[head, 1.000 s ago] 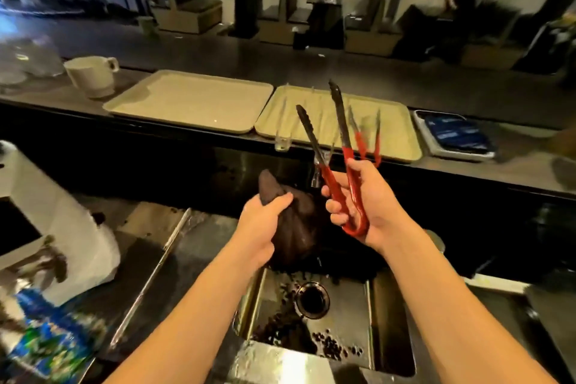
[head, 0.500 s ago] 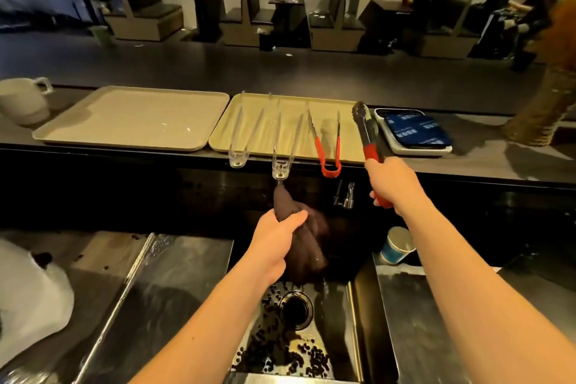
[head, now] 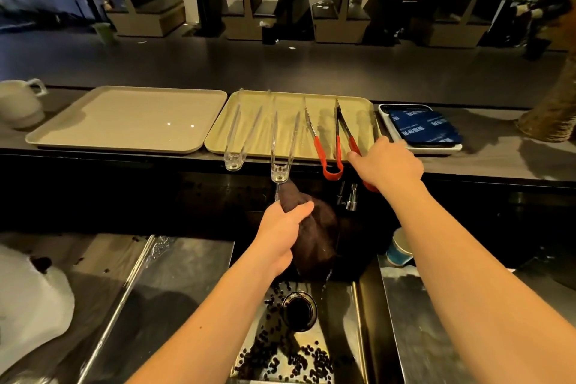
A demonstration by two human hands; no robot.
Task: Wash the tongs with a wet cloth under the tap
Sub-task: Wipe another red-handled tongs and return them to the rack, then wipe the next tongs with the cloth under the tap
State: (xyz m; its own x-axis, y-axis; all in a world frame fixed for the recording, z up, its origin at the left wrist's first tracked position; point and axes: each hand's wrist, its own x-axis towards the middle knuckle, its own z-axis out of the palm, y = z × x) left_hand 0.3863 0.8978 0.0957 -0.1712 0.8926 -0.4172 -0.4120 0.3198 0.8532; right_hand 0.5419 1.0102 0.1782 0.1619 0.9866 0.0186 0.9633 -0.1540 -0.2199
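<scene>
My right hand (head: pixel 386 165) holds a pair of red-handled tongs with black tips (head: pixel 346 131). Its tips lie on the right beige tray (head: pixel 280 146) on the counter. A second red-handled pair of tongs (head: pixel 324 150) lies just left of it on the same tray. Two clear plastic tongs (head: pixel 246 131) lie further left there, their ends hanging over the counter edge. My left hand (head: pixel 283 234) grips a dark wet cloth (head: pixel 314 237) above the steel sink (head: pixel 358 305). The tap (head: pixel 347 196) sits at the back wall of the sink.
An empty beige tray (head: pixel 124 121) lies left of the tongs tray, with a white jug (head: pixel 18 103) beyond it. A small tray with dark blue packets (head: pixel 424 128) sits right. Coffee beans (head: pixel 280 358) litter the sink around the drain. A paper cup (head: pixel 400 248) stands right of the sink.
My right hand carried the black-tipped red tongs from over the sink up to the tray and laid them beside the other red pair. The left hand stayed over the sink with the cloth.
</scene>
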